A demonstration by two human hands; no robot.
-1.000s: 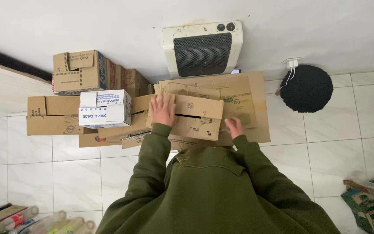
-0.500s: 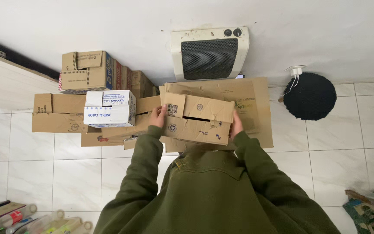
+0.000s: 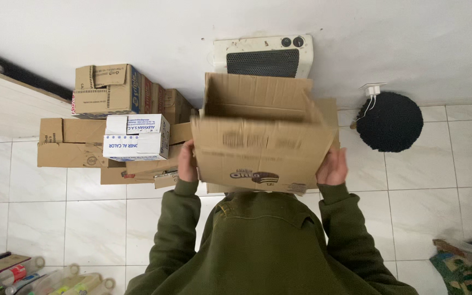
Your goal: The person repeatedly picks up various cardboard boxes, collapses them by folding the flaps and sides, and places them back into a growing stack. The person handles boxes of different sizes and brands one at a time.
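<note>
I hold a large brown cardboard box [image 3: 260, 147] up in front of my chest, its top flaps open toward the wall. My left hand [image 3: 187, 162] grips its left side and my right hand [image 3: 332, 166] grips its right side. Both arms wear dark green sleeves. The box hides whatever lies on the floor beneath it.
A stack of cardboard boxes [image 3: 107, 95] with a white box [image 3: 136, 137] on top stands at the left by the wall. A white heater [image 3: 263, 54] sits against the wall, a black round cushion [image 3: 390, 121] at the right. Plastic bottles [image 3: 45, 276] lie at bottom left.
The box has been lifted off the pile toward the camera and now looks much larger; both hands moved from its top to its sides.
</note>
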